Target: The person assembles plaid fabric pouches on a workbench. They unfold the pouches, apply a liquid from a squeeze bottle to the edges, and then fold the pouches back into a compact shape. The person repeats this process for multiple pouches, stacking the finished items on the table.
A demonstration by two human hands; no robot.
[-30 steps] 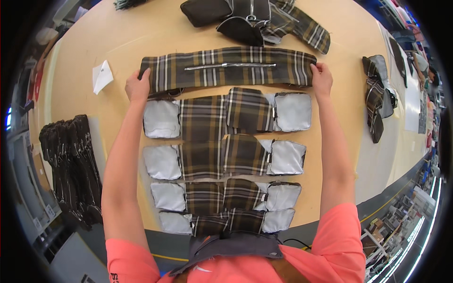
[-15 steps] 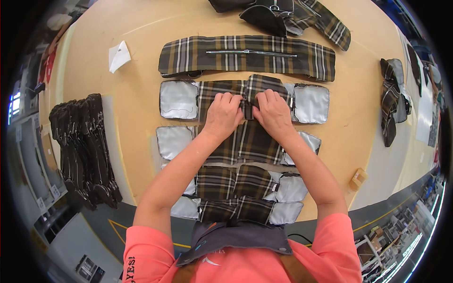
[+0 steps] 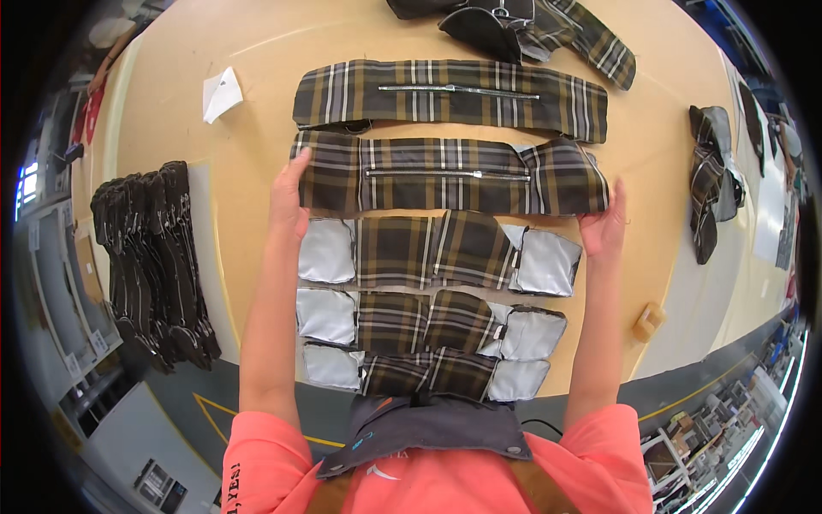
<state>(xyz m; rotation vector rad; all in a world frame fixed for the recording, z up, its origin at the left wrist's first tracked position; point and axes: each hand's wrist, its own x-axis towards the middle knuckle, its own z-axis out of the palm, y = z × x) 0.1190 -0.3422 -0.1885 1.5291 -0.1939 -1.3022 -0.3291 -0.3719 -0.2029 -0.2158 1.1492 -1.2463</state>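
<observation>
A long plaid fabric panel (image 3: 445, 190) with a silver zipper (image 3: 428, 176) across its middle lies crosswise in front of me. My left hand (image 3: 291, 195) is at its left end, fingers stretched along the edge and fingertips touching the cloth. At the right end is my right hand (image 3: 604, 226), its fingers and thumb spread around the lower corner. Just beyond lies a matching zippered plaid panel (image 3: 445, 103). Nearer to me, several folded plaid pieces with silvery-grey end flaps, such as the closest full one (image 3: 394, 248), form a column.
Dark cloth parts with pale piping (image 3: 154, 265) are stacked at the left edge. A white paper scrap (image 3: 223, 96) lies at the upper left. More plaid and black pieces (image 3: 531, 30) sit at the far side, another bundle (image 3: 712, 184) at the right, near a small tan block (image 3: 649, 322).
The piece both hands were pinching at its middle now shows its zippered face. My hands have moved apart to its two ends.
</observation>
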